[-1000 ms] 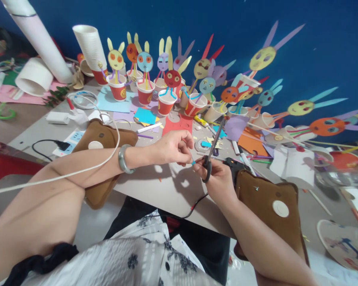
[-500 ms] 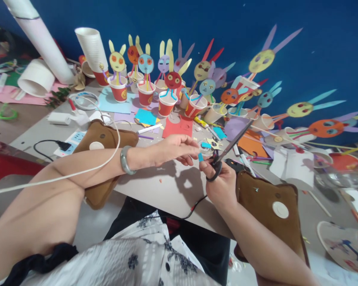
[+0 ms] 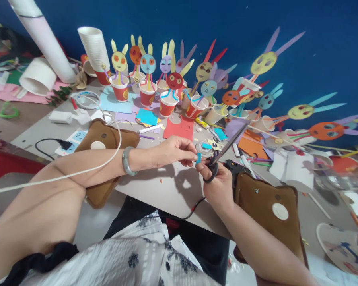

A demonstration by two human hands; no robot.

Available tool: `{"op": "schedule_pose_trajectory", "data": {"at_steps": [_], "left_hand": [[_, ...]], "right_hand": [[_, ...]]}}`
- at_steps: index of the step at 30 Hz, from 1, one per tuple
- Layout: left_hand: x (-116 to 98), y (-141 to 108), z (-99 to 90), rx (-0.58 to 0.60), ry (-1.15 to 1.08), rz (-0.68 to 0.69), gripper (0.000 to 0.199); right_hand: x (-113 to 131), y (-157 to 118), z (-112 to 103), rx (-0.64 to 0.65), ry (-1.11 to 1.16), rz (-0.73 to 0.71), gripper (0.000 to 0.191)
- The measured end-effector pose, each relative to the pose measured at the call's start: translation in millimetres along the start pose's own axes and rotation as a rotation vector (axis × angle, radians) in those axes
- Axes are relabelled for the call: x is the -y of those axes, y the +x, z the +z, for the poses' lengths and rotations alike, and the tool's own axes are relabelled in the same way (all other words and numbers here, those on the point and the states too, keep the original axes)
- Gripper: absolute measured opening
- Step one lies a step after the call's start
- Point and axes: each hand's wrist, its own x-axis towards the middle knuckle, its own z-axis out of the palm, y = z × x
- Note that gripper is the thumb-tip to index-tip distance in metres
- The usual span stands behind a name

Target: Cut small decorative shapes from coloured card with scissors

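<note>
Between my hands is a small piece of blue paper (image 3: 198, 158). My left hand (image 3: 173, 152), with a bracelet at the wrist, pinches the paper's left edge between thumb and fingertips. My right hand (image 3: 219, 184) is closed around the black handles of a pair of scissors (image 3: 226, 147), whose blades point up and away to the right. The right thumb sits close under the blue paper; whether it touches the paper I cannot tell. Just beyond the hands lie a roll of clear tape (image 3: 205, 147) and a pale yellow paper cutout (image 3: 215, 144).
Rabbit-faced paper figures in cups (image 3: 168, 103) line the back by the blue wall. Brown hot-water bags (image 3: 262, 214) lie on both sides. A white cable (image 3: 77, 174) crosses over my left arm. Red paper (image 3: 179, 128) and a power strip (image 3: 74, 141) are on the table.
My left fingers have closed on the blue paper, which half a second ago stood at my right thumb. The right hand with the scissors has shifted slightly left.
</note>
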Motion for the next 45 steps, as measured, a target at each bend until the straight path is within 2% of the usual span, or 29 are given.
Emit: {"op": "schedule_pose_trajectory", "data": {"at_steps": [13,18,23,30,37,45], "left_hand": [[4,1,0.7,0.038,0.052,0.068,0.009],[3,1,-0.5,0.040,0.126,0.103,0.009],[8,1,-0.3,0.101,0.231,0.148,0.005],[13,4,-2.0,0.112,0.306,0.154,0.005],[14,4,-4.0,0.193,0.393,0.113,0.008],[8,-1,-3.9,0.225,0.407,0.072,0.008]], "right_hand": [[12,-3,8,0.059,0.066,0.005,0.020],[8,2,4,-0.016,0.066,-0.029,0.019],[7,5,2,-0.052,0.083,-0.039,0.020],[8,3,2,0.017,0.050,-0.038,0.019],[8,2,1,-0.019,0.016,-0.062,0.017],[9,0,-1,0.010,0.032,-0.085,0.013]]}}
